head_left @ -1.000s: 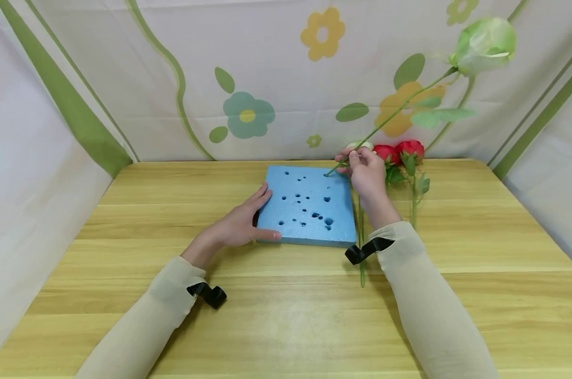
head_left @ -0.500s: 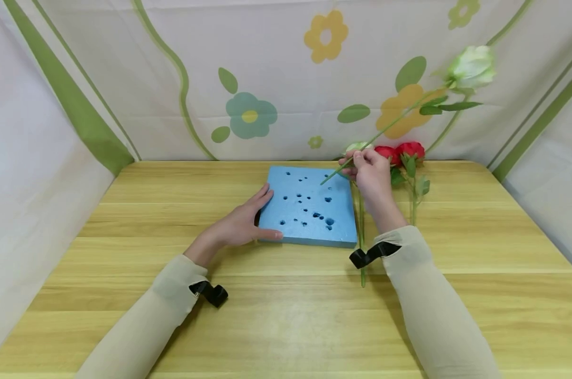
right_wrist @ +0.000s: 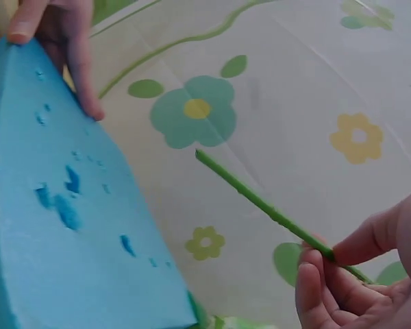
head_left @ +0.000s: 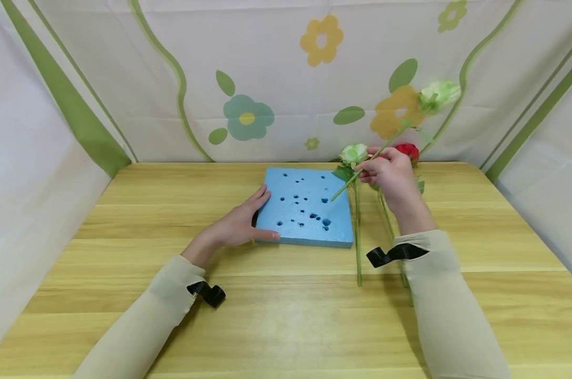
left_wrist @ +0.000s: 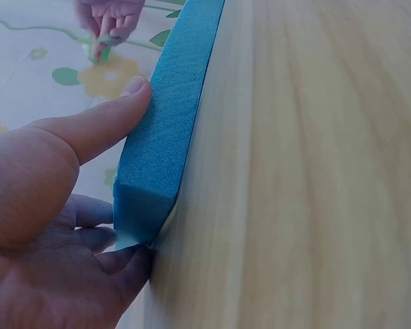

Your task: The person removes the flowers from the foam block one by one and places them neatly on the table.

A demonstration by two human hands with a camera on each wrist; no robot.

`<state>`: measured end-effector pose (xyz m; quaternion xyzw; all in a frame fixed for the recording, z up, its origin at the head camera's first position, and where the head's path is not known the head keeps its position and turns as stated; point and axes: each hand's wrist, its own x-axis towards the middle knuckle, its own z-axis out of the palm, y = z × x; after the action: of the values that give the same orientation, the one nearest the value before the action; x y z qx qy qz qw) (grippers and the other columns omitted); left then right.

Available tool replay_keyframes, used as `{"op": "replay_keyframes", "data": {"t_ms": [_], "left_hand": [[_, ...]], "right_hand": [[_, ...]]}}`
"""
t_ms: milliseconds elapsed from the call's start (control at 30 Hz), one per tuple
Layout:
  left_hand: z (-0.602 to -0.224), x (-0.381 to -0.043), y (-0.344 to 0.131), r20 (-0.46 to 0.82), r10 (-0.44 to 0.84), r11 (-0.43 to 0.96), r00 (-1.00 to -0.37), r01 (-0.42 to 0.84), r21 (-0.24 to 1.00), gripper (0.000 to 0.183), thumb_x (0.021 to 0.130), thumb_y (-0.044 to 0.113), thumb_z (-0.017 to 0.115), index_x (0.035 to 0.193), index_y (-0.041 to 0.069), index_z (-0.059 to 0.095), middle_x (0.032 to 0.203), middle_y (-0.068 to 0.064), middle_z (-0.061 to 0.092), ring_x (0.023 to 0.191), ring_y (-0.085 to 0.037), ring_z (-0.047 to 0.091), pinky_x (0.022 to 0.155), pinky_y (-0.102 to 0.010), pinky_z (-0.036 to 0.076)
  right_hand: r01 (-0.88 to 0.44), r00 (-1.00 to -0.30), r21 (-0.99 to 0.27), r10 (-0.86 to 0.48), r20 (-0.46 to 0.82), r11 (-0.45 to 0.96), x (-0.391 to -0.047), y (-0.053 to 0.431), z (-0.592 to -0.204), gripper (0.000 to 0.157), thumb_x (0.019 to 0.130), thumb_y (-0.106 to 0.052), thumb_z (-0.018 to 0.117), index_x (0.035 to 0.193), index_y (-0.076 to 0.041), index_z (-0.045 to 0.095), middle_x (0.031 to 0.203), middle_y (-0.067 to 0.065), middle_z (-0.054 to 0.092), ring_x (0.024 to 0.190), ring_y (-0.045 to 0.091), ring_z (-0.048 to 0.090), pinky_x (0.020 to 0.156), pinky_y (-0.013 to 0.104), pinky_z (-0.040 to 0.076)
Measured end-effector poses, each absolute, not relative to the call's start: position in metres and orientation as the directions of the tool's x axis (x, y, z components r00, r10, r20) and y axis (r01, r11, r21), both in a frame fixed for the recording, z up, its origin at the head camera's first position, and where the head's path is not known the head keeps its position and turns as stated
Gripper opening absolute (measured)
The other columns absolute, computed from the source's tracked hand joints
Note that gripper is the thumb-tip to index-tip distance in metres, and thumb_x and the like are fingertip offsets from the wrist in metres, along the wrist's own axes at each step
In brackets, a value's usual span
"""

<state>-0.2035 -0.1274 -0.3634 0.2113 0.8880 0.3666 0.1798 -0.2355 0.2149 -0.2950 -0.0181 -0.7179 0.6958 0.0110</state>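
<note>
A blue foam block with several holes in its top lies flat on the table. My left hand grips its front left corner, thumb along the front edge and fingers at the left side; the left wrist view shows the thumb against the foam. Above the block's right edge, my right hand pinches the green stem of an artificial white-green rose, bloom up to the right. The stem's bare end points down-left over the block, apart from the foam in the right wrist view.
A second white-green rose lies at the block's right, stem toward me. Red roses lie behind my right hand, partly hidden. The wooden table ends at a flower-printed cloth.
The rose's stem end has come out of a hole at the back right. My right hand has moved right and toward me, and the bloom has dropped lower. The left hand stays.
</note>
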Motion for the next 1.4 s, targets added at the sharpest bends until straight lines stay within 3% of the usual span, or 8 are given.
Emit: {"op": "replay_keyframes", "data": {"t_ms": [67,167,300,467,600,733,1000,1400], "left_hand": [[-0.363,-0.203,-0.128,-0.167,0.506,0.641,-0.846,0.240,0.729,0.114,0.093,0.045,0.082,0.172,0.016,0.005,0.181,0.003,-0.011,0.168,-0.027,-0.004,0.136,-0.055,0.010],[-0.362,-0.203,-0.128,-0.168,0.506,0.639,-0.846,0.237,0.731,0.114,0.093,0.044,0.082,0.172,0.016,0.005,0.181,0.003,-0.010,0.168,-0.028,-0.004,0.136,-0.055,0.010],[-0.362,-0.202,-0.129,-0.169,0.504,0.639,-0.847,0.235,0.732,0.114,0.093,0.044,0.082,0.172,0.015,0.006,0.181,0.002,-0.010,0.168,-0.028,-0.004,0.135,-0.055,0.010],[-0.362,-0.203,-0.129,-0.163,0.505,0.638,-0.848,0.239,0.732,0.114,0.093,0.043,0.082,0.172,0.015,0.006,0.181,0.002,-0.010,0.168,-0.028,-0.004,0.135,-0.055,0.011],[-0.363,-0.203,-0.130,-0.159,0.507,0.636,-0.847,0.243,0.733,0.114,0.093,0.044,0.082,0.172,0.015,0.006,0.181,0.002,-0.010,0.169,-0.028,-0.003,0.135,-0.055,0.011],[-0.364,-0.203,-0.131,-0.158,0.504,0.640,-0.849,0.244,0.729,0.114,0.093,0.044,0.082,0.172,0.015,0.006,0.181,0.002,-0.010,0.169,-0.028,-0.003,0.135,-0.055,0.011],[-0.365,-0.203,-0.132,-0.159,0.499,0.652,-0.852,0.248,0.717,0.114,0.093,0.045,0.082,0.172,0.013,0.007,0.181,0.001,-0.009,0.169,-0.028,-0.003,0.135,-0.055,0.012],[-0.365,-0.202,-0.133,-0.159,0.491,0.659,-0.857,0.246,0.711,0.114,0.092,0.046,0.082,0.172,0.013,0.008,0.181,0.001,-0.009,0.169,-0.028,-0.002,0.135,-0.055,0.013]], "right_hand": [[0.019,-1.000,-0.999,0.019,-0.018,0.034,-0.235,0.221,-0.292,0.021,0.103,-0.001,0.058,0.122,-0.005,0.050,0.117,0.002,0.062,0.074,0.013,0.070,0.071,0.022,0.061],[0.035,-0.998,-0.999,-0.043,-0.036,0.021,-0.234,0.233,-0.289,0.012,0.104,0.001,0.055,0.114,-0.001,0.049,0.095,0.004,0.072,0.070,0.014,0.073,0.069,0.024,0.062],[0.056,-0.992,-0.997,-0.106,-0.061,0.044,-0.233,0.250,-0.286,0.008,0.108,-0.007,0.055,0.104,0.000,0.058,0.080,0.003,0.076,0.069,0.015,0.073,0.070,0.025,0.063],[0.077,-0.991,-0.981,-0.098,-0.095,0.176,-0.232,0.275,-0.285,0.017,0.110,-0.015,0.054,0.103,-0.007,0.068,0.082,-0.002,0.075,0.073,0.014,0.074,0.072,0.025,0.063],[0.118,-0.978,-0.930,-0.121,-0.169,0.349,-0.232,0.298,-0.286,0.021,0.111,-0.017,0.051,0.113,-0.002,0.066,0.086,-0.007,0.075,0.077,0.010,0.074,0.073,0.024,0.063],[0.130,-0.941,-0.876,-0.220,-0.257,0.465,-0.231,0.310,-0.289,0.023,0.111,-0.016,0.053,0.114,0.003,0.067,0.091,-0.001,0.076,0.080,0.013,0.075,0.076,0.029,0.065],[0.190,-0.846,-0.784,-0.306,-0.436,0.591,-0.233,0.314,-0.303,0.031,0.107,-0.015,0.063,0.115,0.014,0.068,0.084,0.009,0.075,0.075,0.016,0.077,0.076,0.035,0.067],[0.235,-0.787,-0.732,-0.316,-0.529,0.640,-0.238,0.314,-0.315,0.030,0.108,-0.016,0.061,0.113,0.012,0.070,0.087,0.009,0.077,0.071,0.013,0.076,0.070,0.029,0.065]]}}
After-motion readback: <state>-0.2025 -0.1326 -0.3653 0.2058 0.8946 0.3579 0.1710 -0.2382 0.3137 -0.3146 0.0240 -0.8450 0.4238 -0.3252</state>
